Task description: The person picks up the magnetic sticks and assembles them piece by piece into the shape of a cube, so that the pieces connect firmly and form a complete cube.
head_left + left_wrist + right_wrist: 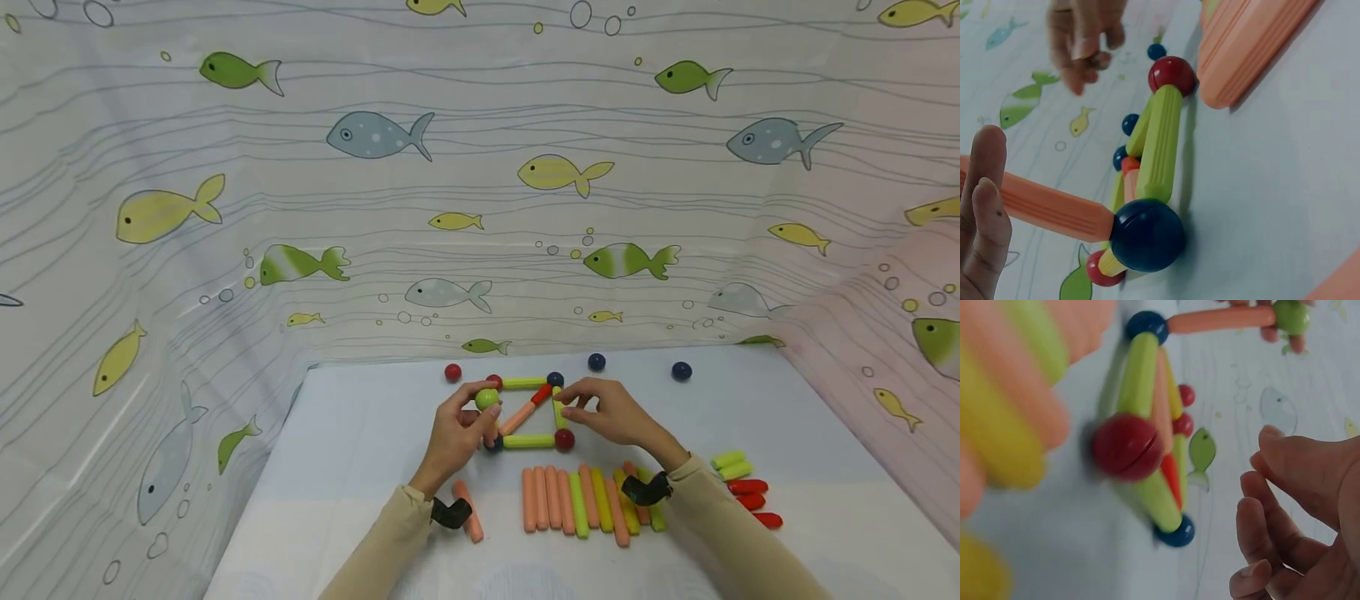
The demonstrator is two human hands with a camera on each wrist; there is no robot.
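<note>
My left hand [459,427] pinches a green ball [487,401] on top of a salmon rod [1060,209]. That rod rises from the blue ball [1147,235] at the near left corner of a flat frame. Yellow-green rods [528,442] form the frame's sides, with a red ball [564,439] at its near right. Across the middle runs a diagonal of a salmon rod [517,418] and a short red rod [542,394]. Beside the frame's right side, my right hand [611,412] hovers with loosely bent fingers and nothing between them.
A row of salmon, yellow and green rods [564,502] lies in front of the frame. One salmon rod [470,512] is near my left wrist. Short green [731,465] and red rods [750,487] lie at right. Loose balls, red [453,372] and blue [681,371], sit behind.
</note>
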